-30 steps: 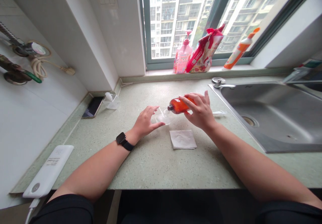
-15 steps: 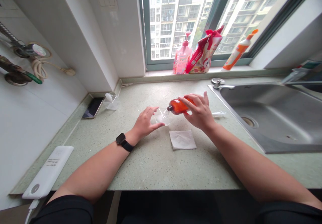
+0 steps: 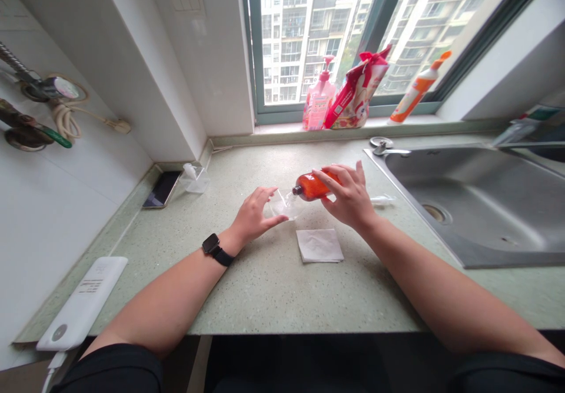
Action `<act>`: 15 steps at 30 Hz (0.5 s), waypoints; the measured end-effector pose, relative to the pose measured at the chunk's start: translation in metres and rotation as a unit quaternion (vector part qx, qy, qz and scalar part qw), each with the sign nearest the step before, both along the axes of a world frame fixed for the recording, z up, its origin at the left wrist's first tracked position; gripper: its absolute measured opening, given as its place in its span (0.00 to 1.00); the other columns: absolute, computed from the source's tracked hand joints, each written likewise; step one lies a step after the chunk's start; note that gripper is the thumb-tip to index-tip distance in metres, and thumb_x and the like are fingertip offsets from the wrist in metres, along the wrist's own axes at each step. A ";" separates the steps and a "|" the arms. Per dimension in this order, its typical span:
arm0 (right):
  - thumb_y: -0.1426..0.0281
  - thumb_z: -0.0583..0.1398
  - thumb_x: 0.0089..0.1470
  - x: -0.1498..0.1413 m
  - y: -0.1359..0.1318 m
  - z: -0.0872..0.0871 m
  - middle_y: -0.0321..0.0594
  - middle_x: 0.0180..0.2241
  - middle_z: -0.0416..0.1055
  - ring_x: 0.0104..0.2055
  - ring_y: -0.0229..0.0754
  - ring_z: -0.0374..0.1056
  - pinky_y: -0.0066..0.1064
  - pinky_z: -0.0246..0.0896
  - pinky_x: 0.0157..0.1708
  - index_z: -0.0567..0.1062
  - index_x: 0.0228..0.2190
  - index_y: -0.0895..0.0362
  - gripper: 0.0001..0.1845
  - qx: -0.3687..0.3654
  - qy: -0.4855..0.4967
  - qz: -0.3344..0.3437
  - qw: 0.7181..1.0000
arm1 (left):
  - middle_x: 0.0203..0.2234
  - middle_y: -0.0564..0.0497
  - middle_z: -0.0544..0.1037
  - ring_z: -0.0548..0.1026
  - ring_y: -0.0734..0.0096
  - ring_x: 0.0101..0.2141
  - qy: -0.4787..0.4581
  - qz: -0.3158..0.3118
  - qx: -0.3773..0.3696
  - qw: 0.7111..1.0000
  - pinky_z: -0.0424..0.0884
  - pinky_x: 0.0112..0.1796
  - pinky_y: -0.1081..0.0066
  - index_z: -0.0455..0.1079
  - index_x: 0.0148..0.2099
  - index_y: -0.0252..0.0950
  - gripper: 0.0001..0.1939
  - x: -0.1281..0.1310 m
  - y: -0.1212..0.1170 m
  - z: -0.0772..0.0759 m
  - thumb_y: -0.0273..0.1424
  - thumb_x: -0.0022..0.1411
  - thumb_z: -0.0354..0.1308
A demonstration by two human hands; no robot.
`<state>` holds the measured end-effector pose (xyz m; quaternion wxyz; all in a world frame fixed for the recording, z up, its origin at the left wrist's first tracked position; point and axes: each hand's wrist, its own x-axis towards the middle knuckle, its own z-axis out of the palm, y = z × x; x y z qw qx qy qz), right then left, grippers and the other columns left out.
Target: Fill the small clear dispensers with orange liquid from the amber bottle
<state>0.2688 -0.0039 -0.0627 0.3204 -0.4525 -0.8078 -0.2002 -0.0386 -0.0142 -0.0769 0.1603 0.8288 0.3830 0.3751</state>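
My left hand [image 3: 259, 216] curves around a small clear plastic container [image 3: 286, 207], thumb in front and fingers behind, gripping its side. A thin white stick leans inside the container near my fingertips. In my right hand [image 3: 351, 196] lies an orange-brown bottle [image 3: 312, 186], tipped almost level with its dark threaded mouth pointing left over the container. Clear liquid seems to run from the mouth into it. Just in front lies a folded white tissue [image 3: 320, 246] on the counter, touched by neither hand.
A steel sink [image 3: 481, 257] borders the counter on the right. At left are a phone [image 3: 162, 189], a clear plastic holder [image 3: 195, 180] and a white power bank [image 3: 83, 302] with a cable. A pump bottle [image 3: 318, 105], red bag [image 3: 357, 96] and orange-white bottle [image 3: 415, 94] line the windowsill.
Hardly anything differs. Both hands keep their places, with the bottle still tipped over the container; the whole view has shifted very slightly.
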 end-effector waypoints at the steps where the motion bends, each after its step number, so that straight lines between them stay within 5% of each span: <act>1: 0.74 0.65 0.57 0.000 0.000 0.000 0.42 0.61 0.71 0.64 0.59 0.66 0.73 0.40 0.74 0.56 0.74 0.36 0.49 0.003 0.000 0.000 1.000 | 0.54 0.41 0.77 0.80 0.53 0.51 0.000 0.000 0.000 1.000 0.78 0.53 0.51 0.66 0.69 0.41 0.38 0.000 0.000 0.000 0.54 0.66 0.69; 15: 0.75 0.66 0.57 0.000 0.000 0.000 0.42 0.62 0.71 0.65 0.60 0.66 0.75 0.40 0.73 0.53 0.75 0.34 0.53 0.002 0.001 0.000 1.000 | 0.54 0.42 0.77 0.80 0.53 0.51 0.002 0.001 0.003 1.000 0.79 0.53 0.51 0.66 0.69 0.43 0.38 0.000 0.000 -0.001 0.54 0.66 0.69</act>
